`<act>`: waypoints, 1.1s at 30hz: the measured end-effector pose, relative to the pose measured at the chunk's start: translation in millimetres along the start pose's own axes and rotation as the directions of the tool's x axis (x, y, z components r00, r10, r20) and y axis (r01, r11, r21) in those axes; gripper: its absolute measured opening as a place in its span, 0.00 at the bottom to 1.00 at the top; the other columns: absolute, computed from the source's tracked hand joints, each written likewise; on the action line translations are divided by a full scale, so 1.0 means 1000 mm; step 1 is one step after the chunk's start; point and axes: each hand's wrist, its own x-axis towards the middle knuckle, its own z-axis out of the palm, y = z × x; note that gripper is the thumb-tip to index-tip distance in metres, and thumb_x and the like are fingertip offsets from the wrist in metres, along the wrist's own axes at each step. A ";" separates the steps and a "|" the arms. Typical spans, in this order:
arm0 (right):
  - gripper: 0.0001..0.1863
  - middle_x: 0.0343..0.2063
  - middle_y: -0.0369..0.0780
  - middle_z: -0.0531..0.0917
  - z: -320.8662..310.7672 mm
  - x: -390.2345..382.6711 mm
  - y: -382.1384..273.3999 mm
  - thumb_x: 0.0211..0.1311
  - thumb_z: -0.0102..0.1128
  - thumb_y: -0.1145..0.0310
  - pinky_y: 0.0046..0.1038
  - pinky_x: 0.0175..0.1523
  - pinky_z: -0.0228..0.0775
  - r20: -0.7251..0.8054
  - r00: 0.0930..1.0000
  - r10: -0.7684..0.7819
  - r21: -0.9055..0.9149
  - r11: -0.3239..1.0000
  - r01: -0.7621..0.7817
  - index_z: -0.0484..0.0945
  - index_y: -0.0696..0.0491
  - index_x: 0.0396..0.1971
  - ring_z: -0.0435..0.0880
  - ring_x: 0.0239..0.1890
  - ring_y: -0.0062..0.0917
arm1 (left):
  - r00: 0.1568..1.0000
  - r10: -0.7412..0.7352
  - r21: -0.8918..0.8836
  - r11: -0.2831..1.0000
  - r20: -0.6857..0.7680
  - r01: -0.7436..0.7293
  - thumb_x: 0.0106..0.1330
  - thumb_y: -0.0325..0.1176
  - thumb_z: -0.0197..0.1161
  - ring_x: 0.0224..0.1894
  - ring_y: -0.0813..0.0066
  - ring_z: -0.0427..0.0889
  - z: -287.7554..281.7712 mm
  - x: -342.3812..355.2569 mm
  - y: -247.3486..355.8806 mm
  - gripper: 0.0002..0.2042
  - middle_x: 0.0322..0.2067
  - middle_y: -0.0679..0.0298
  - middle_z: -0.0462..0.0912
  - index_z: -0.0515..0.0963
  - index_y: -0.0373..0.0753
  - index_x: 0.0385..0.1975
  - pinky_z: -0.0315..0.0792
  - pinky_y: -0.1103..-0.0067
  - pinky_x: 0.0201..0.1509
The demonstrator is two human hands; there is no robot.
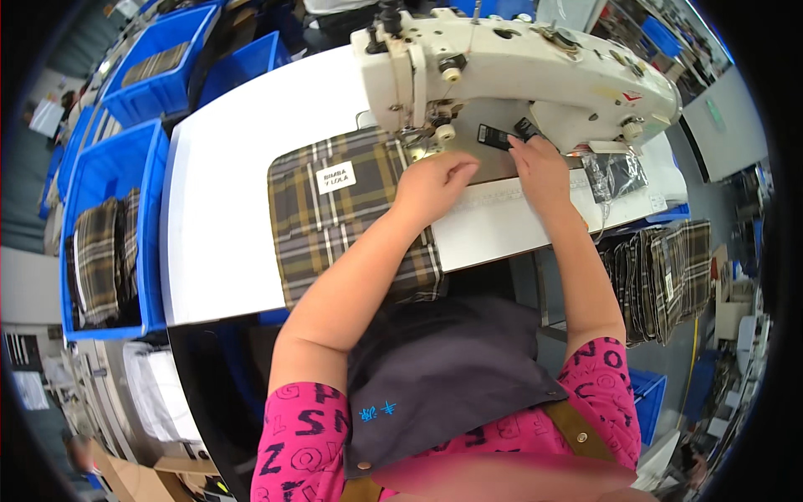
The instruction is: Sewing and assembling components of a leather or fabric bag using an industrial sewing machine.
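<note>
A brown, black and white plaid fabric piece with a white label lies flat on the white table, its right edge by the sewing machine's needle area. My left hand is closed beside that edge, fingers curled; whatever they hold, if anything, is hidden. My left forearm crosses over the fabric. On the machine bed, my right hand has its fingertips closed at the end of a small black label. A second black label lies just behind those fingers.
Blue bins with folded plaid pieces stand left of the table. A clear plastic bag with dark contents lies at the table's right. Below it hangs a stack of plaid pieces. The machine arm spans the far side.
</note>
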 end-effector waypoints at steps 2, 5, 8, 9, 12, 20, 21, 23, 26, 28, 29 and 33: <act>0.13 0.29 0.39 0.80 0.004 0.002 0.004 0.66 0.65 0.66 0.37 0.43 0.78 0.035 0.999 0.003 -0.115 0.993 0.001 0.87 0.50 0.49 0.82 0.39 0.35 | 0.993 0.013 0.056 0.998 -0.116 -0.007 0.72 0.41 0.63 0.38 0.63 0.87 0.004 0.002 -0.013 0.12 0.37 0.60 0.90 0.88 0.45 0.47 0.79 0.72 0.44; 0.15 0.28 0.38 0.79 0.011 -0.001 0.010 0.65 0.66 0.65 0.36 0.42 0.79 0.062 0.998 -0.032 -0.246 0.968 0.046 0.86 0.51 0.50 0.82 0.38 0.34 | 0.996 -0.051 -0.035 0.998 -0.079 0.049 0.74 0.40 0.62 0.35 0.69 0.85 -0.001 0.001 -0.015 0.12 0.35 0.62 0.89 0.87 0.43 0.48 0.77 0.74 0.42; 0.12 0.27 0.37 0.79 0.013 0.001 0.010 0.64 0.66 0.66 0.36 0.40 0.78 0.028 0.997 -0.070 -0.225 0.972 0.074 0.87 0.51 0.45 0.82 0.37 0.33 | 0.995 -0.076 -0.116 0.991 -0.067 0.068 0.74 0.40 0.62 0.32 0.74 0.82 0.001 0.003 -0.022 0.12 0.31 0.64 0.86 0.86 0.42 0.48 0.76 0.76 0.41; 0.10 0.27 0.37 0.79 0.016 0.003 0.012 0.63 0.66 0.67 0.35 0.39 0.77 0.028 0.994 -0.104 -0.224 0.969 0.107 0.87 0.52 0.43 0.82 0.36 0.33 | 0.995 -0.076 -0.147 0.987 -0.066 0.066 0.74 0.39 0.62 0.32 0.75 0.82 -0.001 0.004 -0.023 0.12 0.31 0.65 0.87 0.86 0.41 0.49 0.75 0.77 0.41; 0.07 0.25 0.35 0.78 0.017 0.005 0.010 0.60 0.66 0.69 0.34 0.36 0.74 -0.025 0.981 -0.193 -0.215 0.959 0.183 0.86 0.52 0.37 0.81 0.34 0.31 | 0.992 -0.106 -0.260 0.962 -0.062 0.087 0.75 0.39 0.63 0.32 0.78 0.81 -0.002 0.009 -0.032 0.14 0.32 0.66 0.87 0.84 0.39 0.53 0.75 0.78 0.41; 0.12 0.25 0.34 0.77 -0.007 -0.015 -0.063 0.59 0.67 0.68 0.33 0.33 0.68 -0.122 0.900 -0.419 -0.085 0.908 0.411 0.86 0.51 0.43 0.78 0.29 0.28 | 0.986 -0.155 -0.491 0.855 0.067 0.168 0.75 0.26 0.62 0.41 0.84 0.82 -0.013 0.008 -0.022 0.23 0.44 0.67 0.84 0.72 0.38 0.69 0.79 0.85 0.48; 0.16 0.28 0.34 0.80 -0.007 -0.016 -0.066 0.60 0.67 0.67 0.33 0.35 0.69 -0.094 0.903 -0.419 -0.037 0.908 0.417 0.86 0.52 0.48 0.79 0.32 0.29 | 0.983 -0.162 -0.529 0.829 0.085 0.182 0.75 0.25 0.62 0.41 0.84 0.81 -0.016 0.009 -0.023 0.23 0.44 0.68 0.84 0.71 0.38 0.69 0.79 0.85 0.48; 0.21 0.32 0.36 0.83 0.000 -0.001 -0.052 0.62 0.67 0.65 0.36 0.41 0.70 -0.038 0.958 -0.283 -0.048 0.958 0.281 0.83 0.51 0.55 0.80 0.38 0.32 | 0.981 -0.162 -0.564 0.803 0.106 0.194 0.74 0.23 0.62 0.41 0.85 0.81 -0.016 0.011 -0.027 0.24 0.44 0.69 0.84 0.71 0.39 0.70 0.79 0.86 0.47; 0.31 0.46 0.40 0.87 0.006 0.015 -0.018 0.67 0.66 0.60 0.41 0.57 0.67 0.099 0.995 -0.025 -0.151 0.988 0.040 0.73 0.50 0.69 0.79 0.55 0.36 | 0.982 -0.156 -0.624 0.759 0.102 0.185 0.74 0.23 0.61 0.40 0.86 0.80 -0.011 0.010 -0.027 0.25 0.45 0.69 0.84 0.70 0.40 0.71 0.79 0.85 0.47; 0.31 0.46 0.39 0.87 0.012 0.019 -0.006 0.67 0.66 0.59 0.41 0.57 0.67 0.134 0.991 -0.025 -0.269 0.961 0.060 0.73 0.50 0.69 0.78 0.56 0.34 | 0.981 -0.173 -0.543 0.817 0.087 0.192 0.75 0.22 0.60 0.40 0.86 0.80 -0.013 0.011 -0.024 0.26 0.45 0.69 0.84 0.69 0.40 0.72 0.79 0.84 0.46; 0.31 0.46 0.39 0.87 0.014 0.017 -0.002 0.67 0.66 0.59 0.41 0.57 0.67 0.129 0.991 -0.021 -0.276 0.960 0.056 0.73 0.50 0.69 0.78 0.56 0.34 | 0.982 -0.164 -0.543 0.819 0.090 0.187 0.75 0.22 0.60 0.40 0.86 0.80 -0.013 0.011 -0.024 0.26 0.45 0.69 0.84 0.69 0.40 0.72 0.79 0.84 0.46; 0.30 0.45 0.37 0.87 0.021 0.019 -0.014 0.67 0.66 0.57 0.39 0.57 0.67 0.140 0.989 0.038 -0.371 0.929 0.017 0.74 0.51 0.66 0.78 0.55 0.32 | 0.980 -0.173 -0.574 0.795 0.099 0.198 0.75 0.22 0.59 0.43 0.85 0.81 -0.013 0.011 -0.026 0.26 0.45 0.68 0.84 0.68 0.41 0.73 0.80 0.83 0.50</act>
